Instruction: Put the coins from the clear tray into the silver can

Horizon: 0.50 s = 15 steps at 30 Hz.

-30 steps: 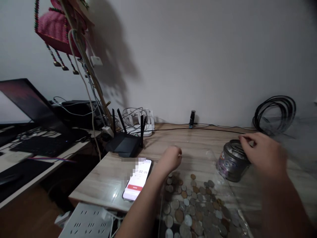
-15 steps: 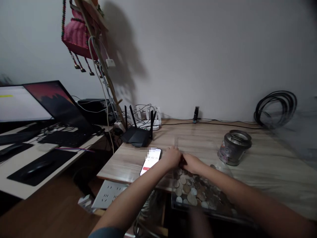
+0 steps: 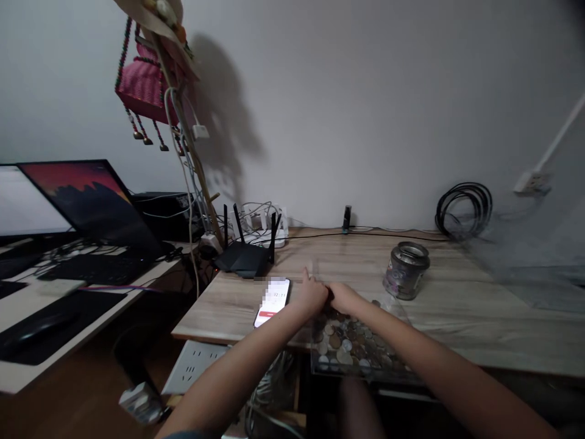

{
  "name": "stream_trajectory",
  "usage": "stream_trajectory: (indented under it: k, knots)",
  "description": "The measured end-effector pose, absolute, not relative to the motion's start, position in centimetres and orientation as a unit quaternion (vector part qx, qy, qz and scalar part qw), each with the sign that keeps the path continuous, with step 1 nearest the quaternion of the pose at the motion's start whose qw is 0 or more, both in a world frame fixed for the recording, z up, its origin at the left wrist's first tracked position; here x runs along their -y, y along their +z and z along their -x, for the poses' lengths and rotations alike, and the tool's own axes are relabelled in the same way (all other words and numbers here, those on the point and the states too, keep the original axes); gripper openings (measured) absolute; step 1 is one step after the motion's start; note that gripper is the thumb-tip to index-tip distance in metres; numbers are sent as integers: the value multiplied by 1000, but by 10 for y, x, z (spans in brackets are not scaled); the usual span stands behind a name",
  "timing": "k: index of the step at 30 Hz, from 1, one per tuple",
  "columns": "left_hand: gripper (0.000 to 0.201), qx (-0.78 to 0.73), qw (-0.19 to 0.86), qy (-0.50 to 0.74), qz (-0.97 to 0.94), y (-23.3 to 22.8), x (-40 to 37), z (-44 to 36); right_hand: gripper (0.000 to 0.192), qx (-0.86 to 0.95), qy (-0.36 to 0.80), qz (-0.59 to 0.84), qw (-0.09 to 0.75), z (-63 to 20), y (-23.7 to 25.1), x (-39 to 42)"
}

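Bare fingers (image 3: 306,276) and slender forearms (image 3: 242,361), blue-grey sleeve edge (image 3: 185,435) on the left.

Your two forearms reach in from the near edge and converge toward the middle, the left forearm (image 3: 247,361) slanting far and right, the right forearm (image 3: 425,344) slanting far and left. Your left hand (image 3: 312,295) has one finger extended toward the far side, the others bent. Your right hand (image 3: 343,299) curls inward, its fingertips hidden. Your hands lie side by side; whether they touch or grip is unclear.
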<state>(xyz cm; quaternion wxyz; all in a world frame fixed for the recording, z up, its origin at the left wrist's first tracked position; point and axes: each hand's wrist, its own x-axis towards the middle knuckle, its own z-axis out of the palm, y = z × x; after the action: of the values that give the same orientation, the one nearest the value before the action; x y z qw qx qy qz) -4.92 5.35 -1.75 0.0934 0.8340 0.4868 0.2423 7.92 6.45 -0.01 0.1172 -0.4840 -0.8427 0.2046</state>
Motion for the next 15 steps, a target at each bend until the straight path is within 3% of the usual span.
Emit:
stream_trajectory:
  k: [3,6,9,12,15]
  knots:
    - [24,-490,45,194,-849,-8,-50,52,18,807,140,544,184,-124,43,-73]
    - [24,-522,61,153,-837,3,-47,49,19,702,-22,642,309,-192,90,-88]
    - [25,-529,174,245,-794,10,-46,33,16,649,-81,717,239,-245,112,-105]
    - [19,-503,353,355,-704,14,-48,12,16,670,-95,719,160,-261,110,-114]
    - [15,-466,537,430,-556,20,-49,-8,18,664,-123,721,155,-248,103,-109]
